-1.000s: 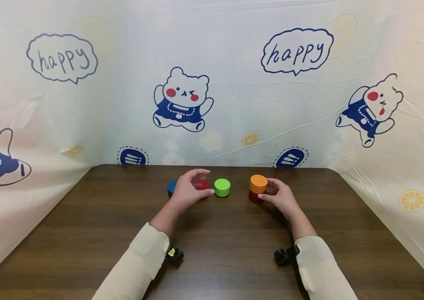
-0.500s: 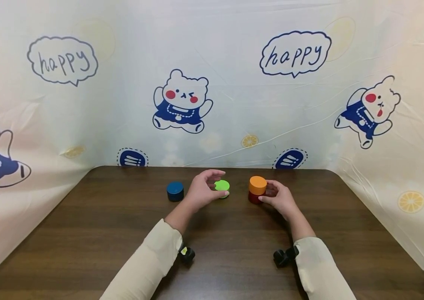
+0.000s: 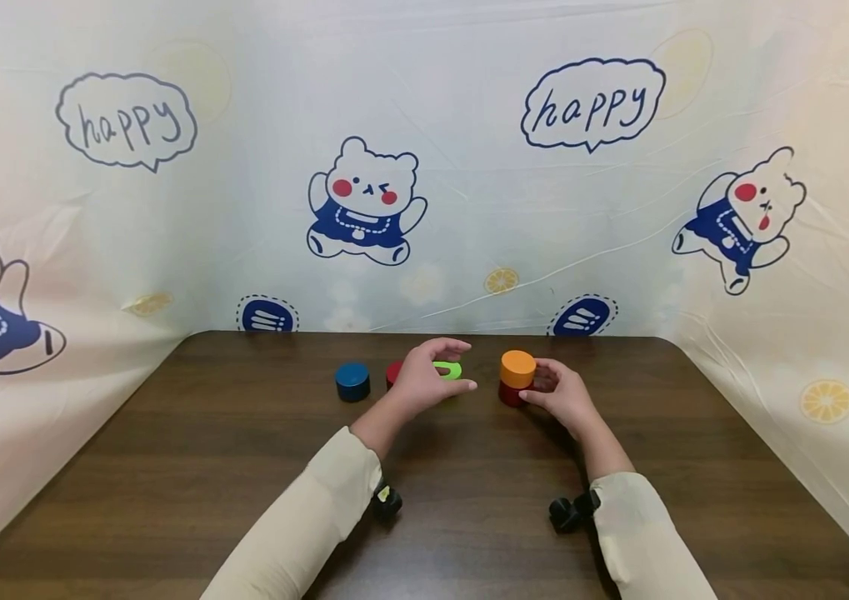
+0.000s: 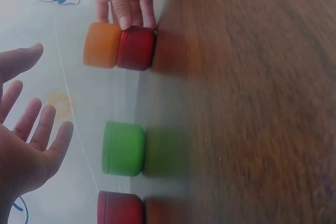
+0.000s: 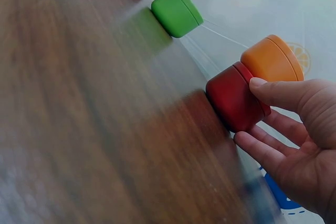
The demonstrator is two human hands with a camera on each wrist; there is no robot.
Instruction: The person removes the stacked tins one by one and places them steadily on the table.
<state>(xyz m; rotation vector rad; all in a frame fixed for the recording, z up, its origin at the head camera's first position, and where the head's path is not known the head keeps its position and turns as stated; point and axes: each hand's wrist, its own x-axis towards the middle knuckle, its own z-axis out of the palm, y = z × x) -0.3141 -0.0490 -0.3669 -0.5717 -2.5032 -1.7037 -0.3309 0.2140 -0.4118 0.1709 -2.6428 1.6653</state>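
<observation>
Two small round lidded tins stand stacked at the table's back, an orange tin point(image 3: 517, 363) on top of a dark red tin point(image 5: 233, 95). My right hand point(image 3: 565, 398) holds the lower one, thumb on its near side near the lid and fingers round behind. With fingers spread and nothing between them, my left hand point(image 3: 424, 382) hovers above a green tin point(image 4: 123, 149), partly covering it in the head view. Just left of the green one, another red tin point(image 3: 392, 372) is mostly hidden behind this hand.
A blue tin point(image 3: 352, 383) stands at the left end of the row. The brown wooden table point(image 3: 469, 508) has its back edge close behind the tins, with a printed cloth point(image 3: 469, 208) hanging beyond it.
My left hand has moved right, from over the blue and red tins to over the green one, uncovering the blue tin. My right hand keeps its place at the stack.
</observation>
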